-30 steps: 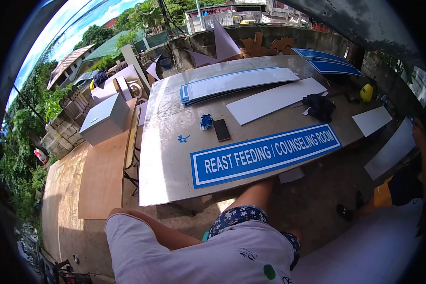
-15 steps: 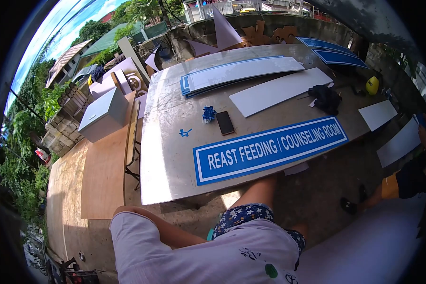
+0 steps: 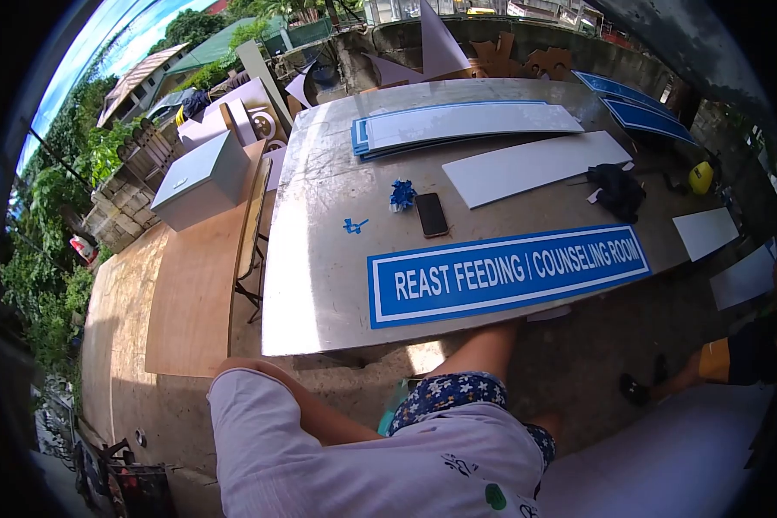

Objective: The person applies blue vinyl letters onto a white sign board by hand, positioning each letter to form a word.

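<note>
Neither of my hands shows. My left forearm (image 3: 332, 420) runs down toward my lap, where its hand is hidden by my shirt and shorts; my right arm is out of sight. In front of me, along the near edge of the table (image 3: 319, 285), lies a blue sign (image 3: 509, 274) with white letters reading "REAST FEEDING / COUNSELING ROOM". Behind it are a dark phone (image 3: 432, 215), a crumpled blue-and-white wad (image 3: 401, 196) and small blue scraps (image 3: 354, 225).
A white panel (image 3: 535, 168) and a stack of sign boards (image 3: 475, 125) lie farther back. To the right are a black bundle (image 3: 617, 192), a yellow object (image 3: 700, 178) and another person's leg (image 3: 678, 380). A grey box (image 3: 200, 183) stands on the left on a wooden board (image 3: 194, 293).
My view has turned slightly, so the table and its contents appear farther right, with its far end a little higher. Nothing on the table has visibly moved.
</note>
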Demonstrator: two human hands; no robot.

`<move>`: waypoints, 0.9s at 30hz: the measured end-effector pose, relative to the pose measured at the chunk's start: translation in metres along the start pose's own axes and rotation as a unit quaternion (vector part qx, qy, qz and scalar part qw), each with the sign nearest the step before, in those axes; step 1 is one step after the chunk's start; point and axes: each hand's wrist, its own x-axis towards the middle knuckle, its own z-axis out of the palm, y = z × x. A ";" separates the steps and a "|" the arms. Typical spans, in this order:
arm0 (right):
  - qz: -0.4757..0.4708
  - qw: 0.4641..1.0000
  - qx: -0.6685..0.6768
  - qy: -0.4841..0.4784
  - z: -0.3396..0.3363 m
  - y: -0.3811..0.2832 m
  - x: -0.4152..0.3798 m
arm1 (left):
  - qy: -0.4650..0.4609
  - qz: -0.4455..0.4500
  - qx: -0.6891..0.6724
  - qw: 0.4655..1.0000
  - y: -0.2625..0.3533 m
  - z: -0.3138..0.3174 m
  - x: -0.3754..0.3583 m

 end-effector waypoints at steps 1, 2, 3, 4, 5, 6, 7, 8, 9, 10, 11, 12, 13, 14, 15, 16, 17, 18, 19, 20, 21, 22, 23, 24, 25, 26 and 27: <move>-0.001 1.000 0.001 0.000 0.002 -0.002 0.001 | 0.001 0.000 -0.001 1.000 -0.002 0.000 -0.001; -0.002 1.000 0.003 0.001 0.003 -0.003 0.002 | 0.002 0.000 -0.001 1.000 -0.002 -0.001 -0.002; -0.001 1.000 0.005 0.000 0.005 -0.003 0.001 | 0.002 -0.001 -0.002 1.000 -0.004 0.000 -0.002; 0.003 1.000 0.007 -0.006 0.011 0.000 -0.008 | -0.002 -0.006 -0.004 1.000 -0.011 0.005 -0.001; 0.006 1.000 0.007 -0.011 0.016 0.004 -0.015 | -0.006 -0.010 -0.007 1.000 -0.016 0.010 0.000; 0.009 1.000 0.007 -0.014 0.018 0.007 -0.021 | -0.010 -0.012 -0.009 1.000 -0.020 0.015 0.002; 0.011 1.000 0.007 -0.016 0.019 0.011 -0.025 | -0.013 -0.013 -0.010 1.000 -0.021 0.019 0.004; 0.014 1.000 0.007 -0.018 0.020 0.015 -0.030 | -0.017 -0.014 -0.012 1.000 -0.023 0.023 0.005; 0.016 1.000 0.007 -0.019 0.021 0.018 -0.033 | -0.019 -0.015 -0.012 1.000 -0.024 0.026 0.007; 0.017 1.000 0.008 -0.019 0.021 0.020 -0.033 | -0.019 -0.015 -0.012 1.000 -0.024 0.027 0.007; 0.016 1.000 0.009 -0.018 0.021 0.020 -0.031 | -0.018 -0.014 -0.012 1.000 -0.024 0.028 0.007; 0.015 1.000 0.011 -0.018 0.022 0.020 -0.031 | -0.017 -0.015 -0.013 1.000 -0.025 0.028 0.006; 0.014 1.000 0.013 -0.017 0.023 0.019 -0.029 | -0.016 -0.014 -0.014 1.000 -0.025 0.028 0.006; 0.013 1.000 0.015 -0.016 0.024 0.018 -0.028 | -0.014 -0.014 -0.014 1.000 -0.025 0.029 0.005; 0.012 1.000 0.017 -0.015 0.024 0.017 -0.026 | -0.012 -0.014 -0.014 1.000 -0.025 0.028 0.004; 0.012 1.000 0.019 -0.013 0.025 0.016 -0.025 | -0.011 -0.013 -0.013 1.000 -0.025 0.028 0.004; 0.012 1.000 0.022 -0.012 0.026 0.016 -0.025 | -0.010 -0.014 -0.012 1.000 -0.024 0.027 0.003; 0.012 1.000 0.025 -0.011 0.028 0.015 -0.024 | -0.008 -0.014 -0.011 1.000 -0.024 0.027 0.002; 0.012 1.000 0.028 -0.009 0.030 0.014 -0.023 | -0.007 -0.015 -0.009 1.000 -0.024 0.026 0.001; 0.012 0.999 0.031 -0.007 0.031 0.012 -0.022 | -0.005 -0.014 -0.007 1.000 -0.023 0.024 0.000; 0.011 0.999 0.034 -0.004 0.031 0.011 -0.020 | -0.003 -0.014 -0.005 1.000 -0.021 0.022 -0.001; 0.011 0.999 0.037 0.000 0.030 0.010 -0.018 | -0.001 -0.012 -0.002 1.000 -0.018 0.021 -0.001; 0.012 0.999 0.039 0.004 0.029 0.009 -0.017 | 0.000 -0.011 0.001 1.000 -0.016 0.019 -0.002; 0.013 0.999 0.043 0.008 0.027 0.008 -0.016 | 0.002 -0.010 0.005 1.000 -0.014 0.017 -0.003; 0.014 0.999 0.047 0.012 0.026 0.007 -0.015 | 0.003 -0.009 0.009 1.000 -0.011 0.015 -0.004; 0.015 0.998 0.051 0.017 0.026 0.005 -0.014 | 0.005 -0.009 0.014 1.000 -0.008 0.012 -0.005; 0.016 0.998 0.056 0.021 0.026 0.004 -0.012 | 0.007 -0.009 0.018 1.000 -0.005 0.010 -0.007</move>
